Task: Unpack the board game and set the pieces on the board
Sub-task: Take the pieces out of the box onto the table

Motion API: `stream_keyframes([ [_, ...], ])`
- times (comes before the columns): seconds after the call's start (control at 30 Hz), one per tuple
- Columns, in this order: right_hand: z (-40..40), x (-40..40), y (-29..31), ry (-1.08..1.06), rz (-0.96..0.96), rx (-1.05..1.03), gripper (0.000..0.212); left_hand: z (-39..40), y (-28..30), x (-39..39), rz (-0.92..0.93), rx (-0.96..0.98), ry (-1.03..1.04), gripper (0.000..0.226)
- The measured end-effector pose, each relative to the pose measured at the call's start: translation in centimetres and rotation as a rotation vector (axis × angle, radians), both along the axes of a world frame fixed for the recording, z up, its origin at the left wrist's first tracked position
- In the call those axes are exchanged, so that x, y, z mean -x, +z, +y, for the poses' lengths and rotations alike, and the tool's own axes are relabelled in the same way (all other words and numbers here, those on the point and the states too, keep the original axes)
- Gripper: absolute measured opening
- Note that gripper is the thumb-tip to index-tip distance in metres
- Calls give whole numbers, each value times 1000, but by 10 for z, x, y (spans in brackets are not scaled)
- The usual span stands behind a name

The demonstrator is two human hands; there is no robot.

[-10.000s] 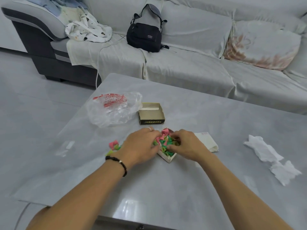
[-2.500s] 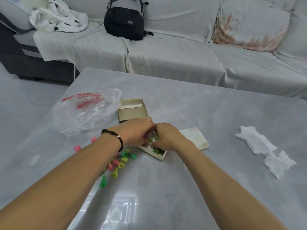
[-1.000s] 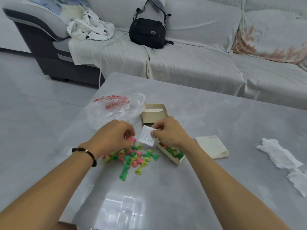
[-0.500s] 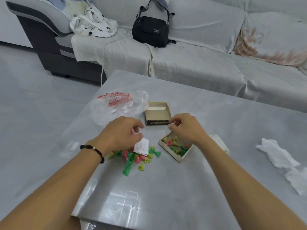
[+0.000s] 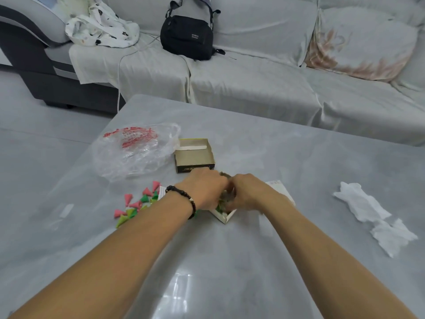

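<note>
Bystanders on table and sofa

Clear plastic bag, crumpled tissues, black bag, perhaps a spotted cloth.

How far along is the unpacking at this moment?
Done: the empty box half sits aside, and a pile of loose pieces is out on the table. In hand: left hand and right hand dig in the white tray. Left: no board is laid out.

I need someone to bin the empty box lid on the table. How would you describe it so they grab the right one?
On the grey table, look just past the two hands, beside the clear plastic bag with red print. The lid is the open tan cardboard tray with a dark front edge; unlike the white box under the hands, it holds no coloured pieces.
</note>
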State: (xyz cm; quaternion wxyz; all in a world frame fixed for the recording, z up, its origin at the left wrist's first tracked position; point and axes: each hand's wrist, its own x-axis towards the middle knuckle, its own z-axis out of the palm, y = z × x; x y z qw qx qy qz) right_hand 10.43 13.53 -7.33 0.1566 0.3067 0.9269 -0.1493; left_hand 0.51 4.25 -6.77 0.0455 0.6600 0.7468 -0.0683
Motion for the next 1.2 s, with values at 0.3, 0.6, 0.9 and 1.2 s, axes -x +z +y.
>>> stream_keyframes([
  [0.3, 15, 6, -3, 44, -31, -157, 14, 18, -3, -9, -30, 0, 12, 14],
  [0.6, 25, -1, -15, 4, 93, -94, 26, 14, -3, 15, -358, -1, 48, 15],
  [0.9, 28, -16, -6, -127, 283, 53, 23, -3, -3, 21, -571, -255, 159, 20],
  [1.2, -18, 25, 9, -104, 540, 204, 20, -84, -1, 69, -689, -429, 437, 17],
])
